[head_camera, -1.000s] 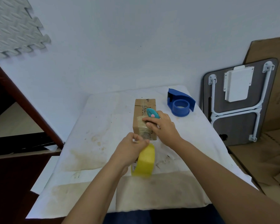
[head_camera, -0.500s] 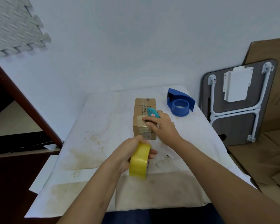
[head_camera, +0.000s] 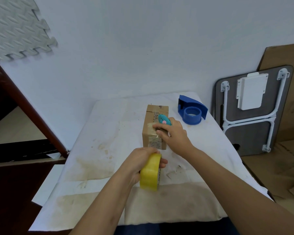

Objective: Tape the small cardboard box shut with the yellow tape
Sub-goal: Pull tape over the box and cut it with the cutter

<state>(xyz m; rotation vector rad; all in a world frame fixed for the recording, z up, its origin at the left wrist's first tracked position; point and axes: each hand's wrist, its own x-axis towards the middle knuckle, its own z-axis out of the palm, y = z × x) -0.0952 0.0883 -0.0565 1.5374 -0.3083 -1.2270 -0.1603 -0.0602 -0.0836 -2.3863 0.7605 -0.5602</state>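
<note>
A small cardboard box (head_camera: pixel 152 119) stands on the white stained table (head_camera: pixel 109 141), with tape running over its top and down its near face. My right hand (head_camera: pixel 175 135) rests on the box's near top edge and holds a small teal cutter (head_camera: pixel 164 121) with a pink button. My left hand (head_camera: pixel 139 164) grips the yellow tape roll (head_camera: pixel 150 172) just in front of the box, close to the table. A clear strip seems to run from the roll up to the box's near face.
A blue tape dispenser (head_camera: pixel 192 111) sits at the table's far right corner. A folded grey table (head_camera: pixel 255 112) and flat cardboard (head_camera: pixel 287 167) lean at the right. A dark wooden frame (head_camera: pixel 24 116) stands at the left. The table's near edge is below my forearms.
My left hand changed its grip from pinching above the roll to holding the roll itself, and the roll tilted upright. My right hand stayed on the box with the cutter.
</note>
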